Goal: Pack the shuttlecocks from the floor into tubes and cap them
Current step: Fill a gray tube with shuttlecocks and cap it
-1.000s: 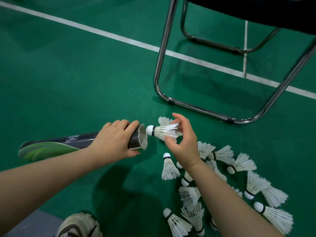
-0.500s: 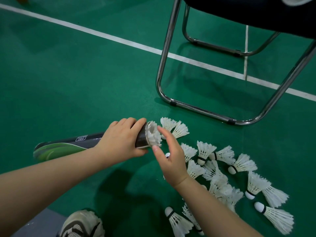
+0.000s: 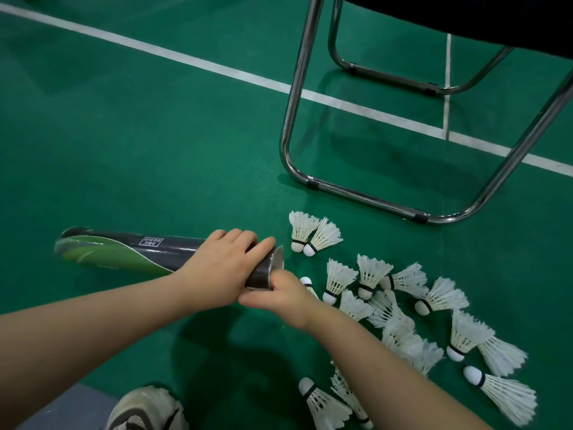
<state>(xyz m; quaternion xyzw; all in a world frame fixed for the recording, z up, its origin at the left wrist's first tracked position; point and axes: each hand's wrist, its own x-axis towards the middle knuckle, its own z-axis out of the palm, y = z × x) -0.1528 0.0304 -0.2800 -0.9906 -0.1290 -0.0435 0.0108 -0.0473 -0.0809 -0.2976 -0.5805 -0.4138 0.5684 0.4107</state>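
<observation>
The left hand (image 3: pixel 223 268) wraps round the tube (image 3: pixel 173 248) near its open mouth; best held level. The right hand (image 3: pixel 280 294) is at that mouth, its fingers hidden, so I cannot tell their shape; push straight and gently. Loose shuttlecocks (image 3: pixel 370 271) lie on the floor (image 3: pixel 155 150) just right of it.

From the mouth of the tube (image 3: pixel 173 248), bare floor (image 3: pixel 139 150) lies open from 10 to 12 o'clock. The chair frame (image 3: pixel 356 193) bars 1 o'clock. Shuttlecocks (image 3: pixel 372 271) crowd 2 to 5 o'clock, two just beside the mouth. A shoe (image 3: pixel 145 408) sits at 7 o'clock.
</observation>
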